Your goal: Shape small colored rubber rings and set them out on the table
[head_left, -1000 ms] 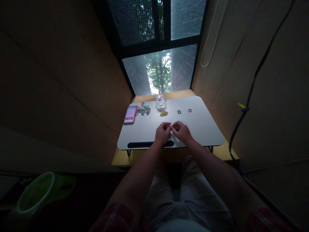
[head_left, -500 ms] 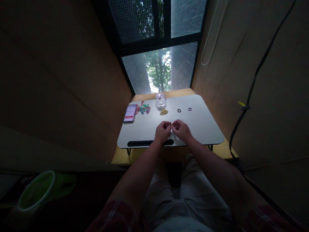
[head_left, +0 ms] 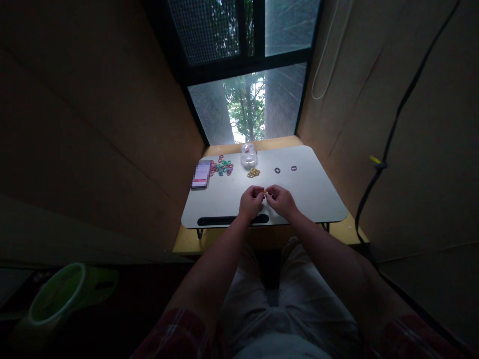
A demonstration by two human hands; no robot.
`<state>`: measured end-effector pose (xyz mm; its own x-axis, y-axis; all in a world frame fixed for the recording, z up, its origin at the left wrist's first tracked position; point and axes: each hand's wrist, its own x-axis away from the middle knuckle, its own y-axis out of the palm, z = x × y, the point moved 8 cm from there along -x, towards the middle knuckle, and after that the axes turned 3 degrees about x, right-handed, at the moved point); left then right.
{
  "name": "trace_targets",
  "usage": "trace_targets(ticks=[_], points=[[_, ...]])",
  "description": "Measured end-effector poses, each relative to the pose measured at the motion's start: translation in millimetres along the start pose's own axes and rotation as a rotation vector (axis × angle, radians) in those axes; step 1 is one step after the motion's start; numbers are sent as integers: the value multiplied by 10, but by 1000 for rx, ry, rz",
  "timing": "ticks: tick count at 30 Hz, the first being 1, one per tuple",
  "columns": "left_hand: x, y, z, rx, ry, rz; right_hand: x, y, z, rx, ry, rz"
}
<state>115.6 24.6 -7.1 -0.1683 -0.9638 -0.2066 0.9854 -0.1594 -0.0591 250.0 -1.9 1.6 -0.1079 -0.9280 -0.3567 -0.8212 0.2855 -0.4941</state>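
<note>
Close together over the front middle of the white folding table (head_left: 314,199), my left hand (head_left: 252,202) and my right hand (head_left: 280,200) pinch a small yellow piece (head_left: 265,192) between their fingertips. Just beyond them lies a small pile of yellow links (head_left: 253,172). A dark link (head_left: 277,170) and a purple link (head_left: 294,168) lie apart, farther right. Pink, green and purple links (head_left: 223,167) are heaped at the back left. Clear plastic packaging (head_left: 249,156) stands behind the yellow pile.
A phone (head_left: 201,174) with a lit screen lies at the table's left edge. A dark slot (head_left: 217,221) runs along the front edge. A black cable (head_left: 389,134) hangs at the right; a green bin (head_left: 58,294) stands lower left.
</note>
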Motion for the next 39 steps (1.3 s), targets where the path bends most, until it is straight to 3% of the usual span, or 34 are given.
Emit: trace_targets(ticks=[16,39], points=[[7,-37,-17,-129,-1,62,-15,-33,-43,-11,-2,17],[29,-20,51,-181,3,54,-26,-2,-15,-32,-7,-15]])
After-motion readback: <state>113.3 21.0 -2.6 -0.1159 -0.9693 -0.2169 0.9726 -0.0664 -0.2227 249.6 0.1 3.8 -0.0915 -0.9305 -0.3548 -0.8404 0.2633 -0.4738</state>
